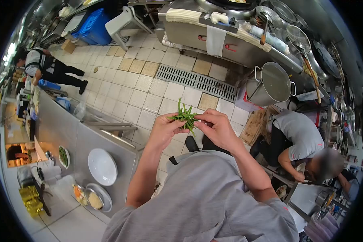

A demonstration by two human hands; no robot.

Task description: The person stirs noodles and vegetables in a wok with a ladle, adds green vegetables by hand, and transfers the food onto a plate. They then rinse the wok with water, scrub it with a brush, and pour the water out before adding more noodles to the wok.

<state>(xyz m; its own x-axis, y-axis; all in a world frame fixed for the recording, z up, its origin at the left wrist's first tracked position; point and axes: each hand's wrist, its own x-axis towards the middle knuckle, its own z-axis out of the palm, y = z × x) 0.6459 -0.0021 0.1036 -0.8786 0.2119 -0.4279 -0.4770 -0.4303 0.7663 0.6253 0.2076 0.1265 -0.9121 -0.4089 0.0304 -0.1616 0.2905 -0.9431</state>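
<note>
Both of my hands are held up in front of my body above the tiled floor. Between them is a small bunch of cut green vegetable stems (185,115), thin and pointing in several directions; I cannot make out the exact kind. My left hand (164,131) pinches the bunch from its left side with the thumb and fingers. From the other side, my right hand (218,128) has its thumb and fingertips closed on the same stems. Parts of the stems are hidden behind my fingertips.
A steel counter to my left carries a white bowl (102,166), a plate of greens (63,157) and a bowl of chopped food (96,200). A large pot (271,85) stands front right. A person (298,135) bends at my right; another (46,68) stands far left.
</note>
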